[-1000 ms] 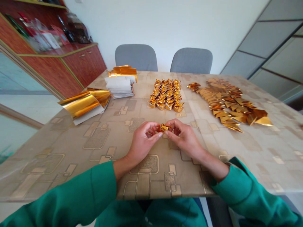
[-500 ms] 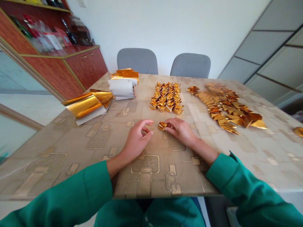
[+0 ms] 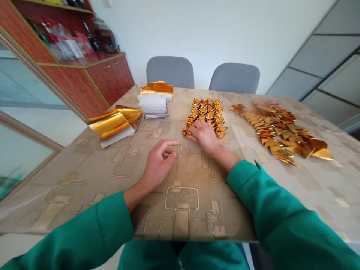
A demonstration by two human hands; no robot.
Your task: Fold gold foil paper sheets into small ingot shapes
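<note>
My right hand [image 3: 204,135] is closed on a small folded gold paper ingot [image 3: 186,133] at the near left corner of a block of standing ingots [image 3: 206,108]. The block stands in tight rows, and my hand hides part of its near edge. Nearer to me, my left hand [image 3: 159,160] hovers over or rests on the table with nothing in it, thumb and forefinger apart and the other fingers curled.
Flat folded gold pieces [image 3: 281,131] lie in overlapping rows on the right. To the left are a gold foil sheet [image 3: 111,125] and a stack of white-backed sheets [image 3: 154,105]. Two grey chairs [image 3: 170,71] stand behind the patterned table [image 3: 123,210].
My right hand has moved forward with the ingot, from the open table to the near left corner of the block. My left hand has drawn slightly away, still empty.
</note>
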